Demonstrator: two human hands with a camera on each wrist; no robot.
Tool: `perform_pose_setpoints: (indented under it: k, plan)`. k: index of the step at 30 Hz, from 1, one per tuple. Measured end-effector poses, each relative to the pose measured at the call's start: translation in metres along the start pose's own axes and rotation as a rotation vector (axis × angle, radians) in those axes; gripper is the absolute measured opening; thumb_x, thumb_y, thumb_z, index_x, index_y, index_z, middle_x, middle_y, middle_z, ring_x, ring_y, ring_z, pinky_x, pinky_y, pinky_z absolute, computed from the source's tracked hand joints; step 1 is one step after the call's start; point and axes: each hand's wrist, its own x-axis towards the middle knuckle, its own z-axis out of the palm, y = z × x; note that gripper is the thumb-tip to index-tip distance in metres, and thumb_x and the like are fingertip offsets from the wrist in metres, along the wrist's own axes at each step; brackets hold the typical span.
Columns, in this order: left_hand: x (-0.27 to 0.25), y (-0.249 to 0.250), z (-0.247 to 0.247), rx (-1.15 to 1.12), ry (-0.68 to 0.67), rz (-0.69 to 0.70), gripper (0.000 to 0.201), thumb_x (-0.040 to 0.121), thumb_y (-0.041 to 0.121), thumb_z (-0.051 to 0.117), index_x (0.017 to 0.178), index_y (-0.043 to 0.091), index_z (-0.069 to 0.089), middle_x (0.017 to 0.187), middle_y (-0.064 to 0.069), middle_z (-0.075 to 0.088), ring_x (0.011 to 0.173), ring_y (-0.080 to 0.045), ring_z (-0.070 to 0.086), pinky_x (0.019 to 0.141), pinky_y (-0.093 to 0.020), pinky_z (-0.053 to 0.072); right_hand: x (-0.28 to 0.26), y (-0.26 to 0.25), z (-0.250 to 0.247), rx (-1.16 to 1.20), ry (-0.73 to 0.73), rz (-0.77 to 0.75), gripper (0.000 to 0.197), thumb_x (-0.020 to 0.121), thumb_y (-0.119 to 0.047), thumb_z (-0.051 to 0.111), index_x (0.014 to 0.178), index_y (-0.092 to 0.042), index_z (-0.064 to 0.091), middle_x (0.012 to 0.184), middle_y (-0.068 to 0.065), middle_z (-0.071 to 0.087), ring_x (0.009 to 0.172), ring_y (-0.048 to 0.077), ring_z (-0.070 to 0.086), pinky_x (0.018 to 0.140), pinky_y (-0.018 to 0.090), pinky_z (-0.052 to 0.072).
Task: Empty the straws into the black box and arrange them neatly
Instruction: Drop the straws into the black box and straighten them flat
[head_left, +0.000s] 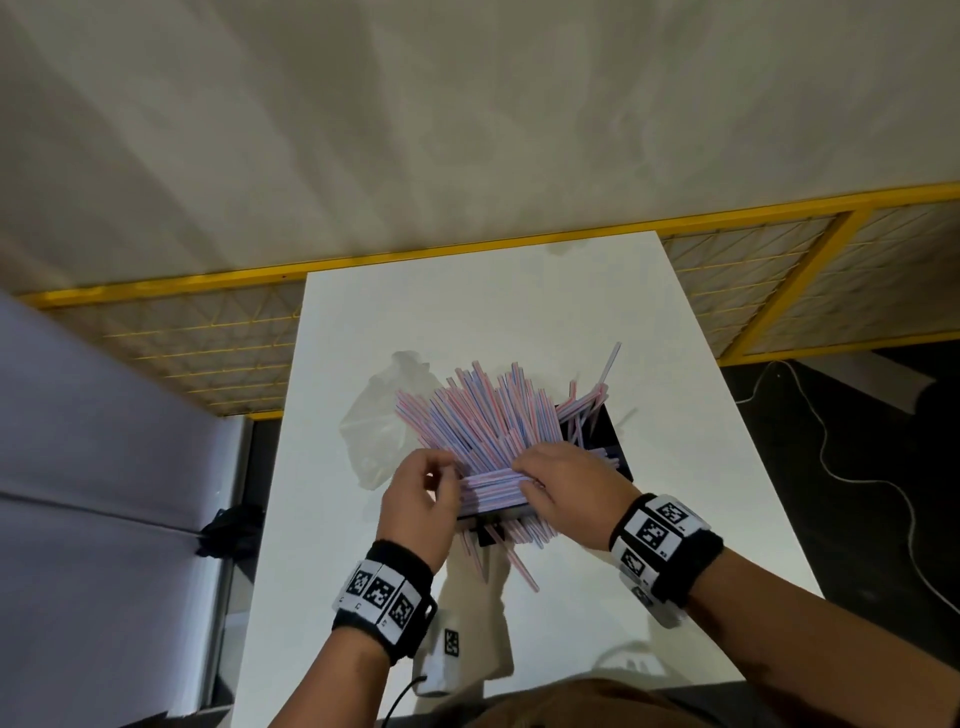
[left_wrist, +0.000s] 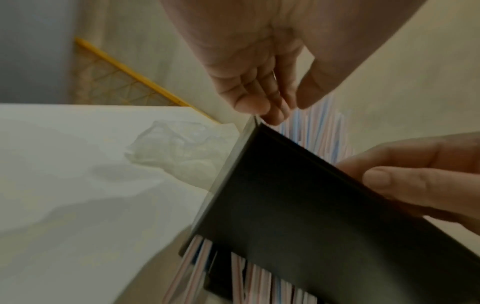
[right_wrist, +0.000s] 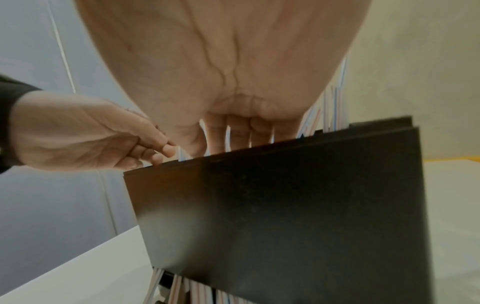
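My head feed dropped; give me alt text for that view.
The left hand and right hand rest against a crosswise bundle of striped straws at the near edge of an overfilled black box on a white table. Behind, more straws fan out untidily; a few lie loose on the table, and a clear bag lies left of the box.

L hand (left_wrist: 254, 67) fingers loosely bent above black box (left_wrist: 298, 216) corner; R hand (left_wrist: 420, 179) thumb on wall; straws (left_wrist: 319, 131) behind; clear bag (left_wrist: 176, 148) on table (left_wrist: 64, 185).

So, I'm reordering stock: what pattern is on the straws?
Thin pink, blue and white stripes along the plastic straws; clearest in the head view.
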Motion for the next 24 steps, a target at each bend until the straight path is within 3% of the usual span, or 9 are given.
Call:
perform_pose_setpoints:
  k: [2,5,6,10,13,17,20,24]
  plan:
    - [0.000,-0.010,-0.001,-0.060,0.125,-0.116,0.019,0.098,0.011,0.054,0.096,0.030,0.058,0.087,0.010,0.067,0.075,-0.010,0.066,0.061,-0.014,0.048,-0.006,-0.003,-0.001,-0.018,0.074,-0.054,0.027,0.102,-0.035,0.051,0.120,-0.020,0.064,0.109,-0.004,0.061,0.100,0.016,0.055,0.088,0.032,0.047]
    - [-0.001,-0.031,0.000,-0.112,0.199,-0.388,0.013,0.098,0.008,0.052,0.098,0.021,0.054,0.090,-0.002,0.063,0.080,-0.027,0.066,0.063,-0.026,0.044,-0.013,-0.005,0.002,-0.024,0.111,-0.102,0.031,0.099,-0.038,0.057,0.124,-0.022,0.063,0.114,-0.006,0.058,0.104,0.012,0.053,0.091,0.027,0.045]
    - [-0.003,-0.039,0.002,-0.128,0.164,-0.486,0.009,0.098,0.008,0.053,0.104,0.015,0.054,0.091,-0.004,0.063,0.079,-0.026,0.068,0.064,-0.028,0.045,-0.014,-0.005,0.004,-0.016,0.117,-0.116,0.031,0.098,-0.036,0.060,0.125,-0.021,0.063,0.115,-0.005,0.058,0.106,0.013,0.053,0.093,0.026,0.045]
    - [-0.013,-0.066,0.020,-0.180,-0.100,-0.740,0.036,0.099,0.014,0.059,0.131,0.006,0.045,0.105,-0.010,0.070,0.078,-0.020,0.073,0.057,-0.029,0.050,-0.019,-0.004,0.014,0.068,0.138,-0.147,0.019,0.098,-0.022,0.062,0.117,-0.018,0.064,0.114,-0.003,0.055,0.106,0.014,0.051,0.094,0.025,0.044]
    - [-0.016,-0.080,0.036,-0.186,-0.116,-0.791,0.047,0.096,0.009,0.063,0.138,-0.001,0.045,0.105,-0.016,0.071,0.076,-0.023,0.071,0.055,-0.029,0.053,-0.021,-0.004,0.020,0.118,0.133,-0.133,0.008,0.100,-0.019,0.059,0.106,-0.018,0.064,0.108,-0.005,0.052,0.102,0.013,0.049,0.091,0.023,0.041]
    - [-0.016,-0.087,0.052,-0.200,-0.067,-0.866,0.055,0.083,0.016,0.081,0.125,0.005,0.047,0.089,-0.016,0.072,0.067,-0.027,0.067,0.068,-0.038,0.060,-0.021,-0.003,0.024,0.125,0.135,-0.112,0.007,0.102,-0.019,0.059,0.104,-0.016,0.065,0.106,-0.003,0.052,0.100,0.016,0.049,0.092,0.026,0.042]
    - [-0.019,-0.091,0.062,-0.076,-0.004,-0.819,0.038,0.084,0.020,0.079,0.110,0.005,0.056,0.080,-0.014,0.073,0.067,-0.029,0.069,0.075,-0.044,0.062,-0.022,-0.004,0.023,0.131,0.110,-0.098,0.009,0.102,-0.019,0.058,0.105,-0.014,0.064,0.107,-0.003,0.053,0.102,0.017,0.050,0.093,0.030,0.044]
    - [-0.024,-0.092,0.067,0.008,0.042,-0.754,0.024,0.087,0.022,0.074,0.098,0.006,0.060,0.086,-0.017,0.074,0.080,-0.036,0.072,0.077,-0.044,0.060,-0.020,-0.006,0.020,0.137,0.104,-0.089,0.009,0.102,-0.017,0.058,0.104,-0.012,0.065,0.106,-0.001,0.054,0.101,0.019,0.050,0.093,0.034,0.046]
